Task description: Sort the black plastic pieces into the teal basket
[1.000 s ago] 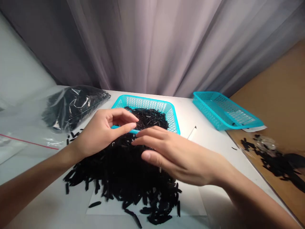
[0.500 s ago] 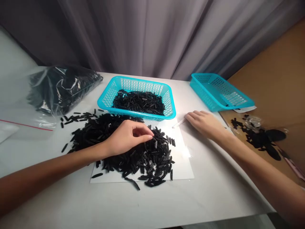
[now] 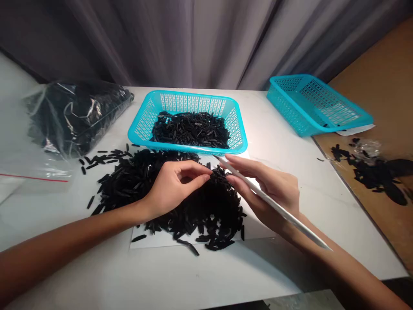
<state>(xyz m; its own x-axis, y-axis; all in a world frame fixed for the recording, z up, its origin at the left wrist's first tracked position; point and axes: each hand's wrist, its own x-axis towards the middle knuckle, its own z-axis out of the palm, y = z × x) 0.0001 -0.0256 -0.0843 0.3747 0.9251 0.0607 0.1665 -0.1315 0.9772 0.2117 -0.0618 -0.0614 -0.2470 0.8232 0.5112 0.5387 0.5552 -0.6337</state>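
Note:
My left hand (image 3: 174, 185) is over a pile of small black strips (image 3: 129, 183), thumb and forefinger pinched at its right part. Any piece between those fingertips blends with the dark pile, so I cannot make it out. In my right hand (image 3: 271, 185) is a long, slim white tool (image 3: 271, 200) with a dark pointed tip, slanting back over the wrist. Its tip is just beyond my left fingertips, close to the near rim of a blue plastic basket (image 3: 190, 148). More black strips (image 3: 193, 131) fill the basket's bottom.
A clear plastic bag (image 3: 77, 116) full of black pieces lies at the left. Another blue basket (image 3: 290, 110) stands at the back right. Beside it, on a brown surface, are black scraps (image 3: 371, 174). A white sheet (image 3: 155, 243) lies under the pile; a grey curtain (image 3: 193, 43) hangs behind.
My right hand has picked up the white tool from the table and moved left to my left hand. The left hand keeps its pinch over the pile. The view has shifted slightly.

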